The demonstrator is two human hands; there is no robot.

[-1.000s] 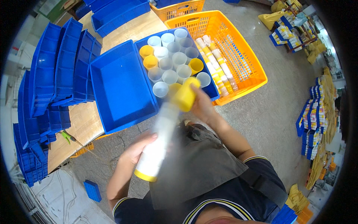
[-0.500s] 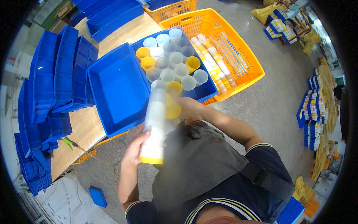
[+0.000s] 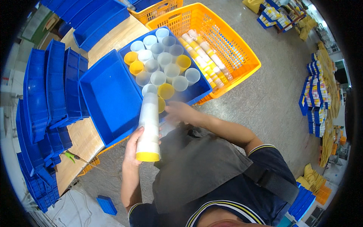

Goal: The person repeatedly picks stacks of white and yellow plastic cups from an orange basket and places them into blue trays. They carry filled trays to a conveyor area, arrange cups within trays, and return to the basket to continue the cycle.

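Observation:
My left hand [image 3: 133, 145] is wrapped round a long stack of nested cups [image 3: 148, 123], mostly whitish and translucent, with a yellow cup at its near end. The stack slants up over the near edge of a blue tray [image 3: 198, 92]. Several cups stand mouth up in that tray, frosted ones [image 3: 165, 59] and yellow ones [image 3: 166, 91]. Close to the tray's near corner is my right hand [image 3: 180, 112], its fingers smeared by motion. Just left of them a yellow cup [image 3: 161, 105] is partly hidden behind the stack.
A second blue tray [image 3: 109, 94] lies left of the cups. Blue bins [image 3: 36, 87] are stacked along the wooden table [image 3: 81, 142]. An orange basket [image 3: 242, 62] at the right holds long cup stacks [image 3: 206, 56]. A green-handled tool [image 3: 70, 156] lies near the table edge.
The view has shifted, so the trays appear farther left. The yellow cup beside the stack appears smaller and lower, at the tray's corner. My left hand keeps hold of the stack.

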